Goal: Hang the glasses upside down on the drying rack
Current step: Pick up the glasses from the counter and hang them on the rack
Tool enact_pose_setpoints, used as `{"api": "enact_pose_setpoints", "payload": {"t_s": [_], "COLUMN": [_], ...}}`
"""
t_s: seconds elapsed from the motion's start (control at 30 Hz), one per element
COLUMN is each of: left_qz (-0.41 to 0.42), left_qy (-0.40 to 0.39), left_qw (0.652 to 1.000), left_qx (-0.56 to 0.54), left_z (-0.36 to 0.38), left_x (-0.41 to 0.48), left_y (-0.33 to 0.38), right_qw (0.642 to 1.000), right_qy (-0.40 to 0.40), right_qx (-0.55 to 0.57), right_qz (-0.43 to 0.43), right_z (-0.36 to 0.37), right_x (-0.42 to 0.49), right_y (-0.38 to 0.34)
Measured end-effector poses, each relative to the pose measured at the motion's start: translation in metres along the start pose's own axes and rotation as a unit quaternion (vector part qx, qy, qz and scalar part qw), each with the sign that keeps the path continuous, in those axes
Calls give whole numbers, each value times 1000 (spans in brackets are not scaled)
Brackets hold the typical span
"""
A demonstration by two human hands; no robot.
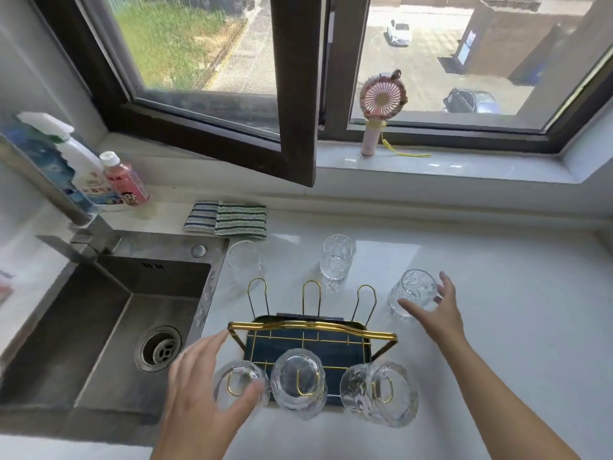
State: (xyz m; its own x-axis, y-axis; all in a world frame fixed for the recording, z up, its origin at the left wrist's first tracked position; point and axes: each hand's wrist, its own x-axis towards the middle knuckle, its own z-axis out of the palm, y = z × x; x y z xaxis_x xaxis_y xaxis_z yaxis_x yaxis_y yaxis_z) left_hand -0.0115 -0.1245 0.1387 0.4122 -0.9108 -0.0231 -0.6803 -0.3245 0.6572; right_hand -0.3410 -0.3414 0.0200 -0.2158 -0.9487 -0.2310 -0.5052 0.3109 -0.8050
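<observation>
The right hand (pixel 438 310) reached forward over the white table (pixel 497 293), its grip spread apart around an upright glass (pixel 413 293) just right of the drying rack (pixel 308 343), thumb in front of the glass and fingers behind it; whether they touched it could not be told. The left hand (pixel 205 386) hovered at the rack's near left corner, grip open, its thumb lying against the near left hanging glass (pixel 240 386). Three glasses hung upside down on the rack's near gold loops: that one, a middle glass (pixel 298 380) and a right glass (pixel 379 393). The three far loops stood bare. Two more glasses stood upright beyond the rack: a plain glass (pixel 243 263) beside the sink (pixel 99 310), faint and hard to make out, and a patterned glass (pixel 336 260) farther right. Both forearms were cut off by the lower edge.
</observation>
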Motion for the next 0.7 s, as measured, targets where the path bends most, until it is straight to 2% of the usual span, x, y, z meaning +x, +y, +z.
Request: {"api": "enact_pose_setpoints", "payload": {"t_s": [0.2, 0.27, 0.37, 0.43, 0.5, 0.6, 0.63, 0.7], "left_qz": [24, 52, 105, 146, 180, 160, 150, 150], "left_qy": [60, 67, 53, 11, -61, -200, -220, -211], "left_qw": [998, 996, 992, 985, 973, 946, 938, 935], "left_qx": [-18, -23, -53, -92, -130, -197, -222, -241], "left_z": [-6, -9, -12, -4, 11, 37, 42, 45], "left_x": [8, 15, 33, 49, 68, 95, 102, 117], "left_y": [7, 17, 48, 77, 108, 148, 156, 163], "right_qw": [999, 996, 968, 937, 896, 845, 831, 814], "right_qy": [39, 61, 67, 10, -91, -225, -250, -282], "right_qx": [3, 67, 241, 346, 430, 476, 487, 502], "right_qz": [-15, 0, -12, -40, -59, -93, -93, -75], "right_z": [8, -1, -21, -33, -36, -28, -24, -22], "right_x": [14, 13, -4, -24, -47, -77, -83, -90], "right_y": [-5, -14, -45, -74, -104, -136, -140, -140]}}
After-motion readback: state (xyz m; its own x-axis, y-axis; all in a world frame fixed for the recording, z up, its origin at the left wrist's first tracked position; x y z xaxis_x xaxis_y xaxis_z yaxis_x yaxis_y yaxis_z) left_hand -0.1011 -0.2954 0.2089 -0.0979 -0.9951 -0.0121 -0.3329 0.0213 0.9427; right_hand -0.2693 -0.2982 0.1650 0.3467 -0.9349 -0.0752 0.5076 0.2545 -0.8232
